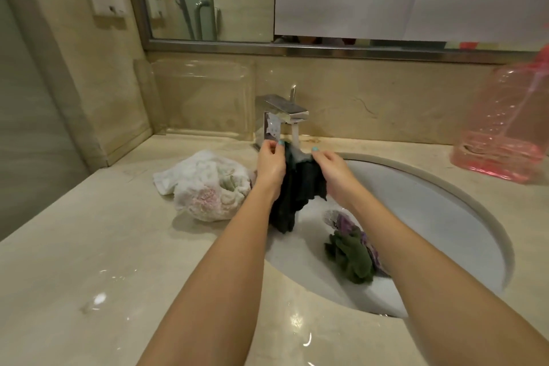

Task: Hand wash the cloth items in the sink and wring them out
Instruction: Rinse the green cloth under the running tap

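Far L, against back wall: clear plastic tray (205, 98), upright on beige marble counter (89, 246). In front of it, L of basin: white-and-pink towelling heap (205, 184), crumpled, on counter just beside rim.

Centre-back: chrome square tap (282, 113), running. Water stream (295, 135) landing on top edge of dark wet cloth (300, 187). Cloth held up under spout, over back-L part of white oval sink basin (430, 217). Suds at top, lower end hanging down to basin wall.

Left hand (270, 163): fingers curled narrow, pinching cloth's upper L edge btw thumb and fingertips. Right hand (332, 168): same pinch on upper R edge. Hands near each other, cloth bunched btw them.

Lower in basin, R of hanging cloth: purple patterned cloth (344, 221) and crumpled green cloth (352, 258), touching each other, partly hidden by R forearm.

Wet patches on counter front.

Far R, on counter behind rim: pink translucent plastic jug (502, 128), cut off by frame edge, a little pink liquid low inside.
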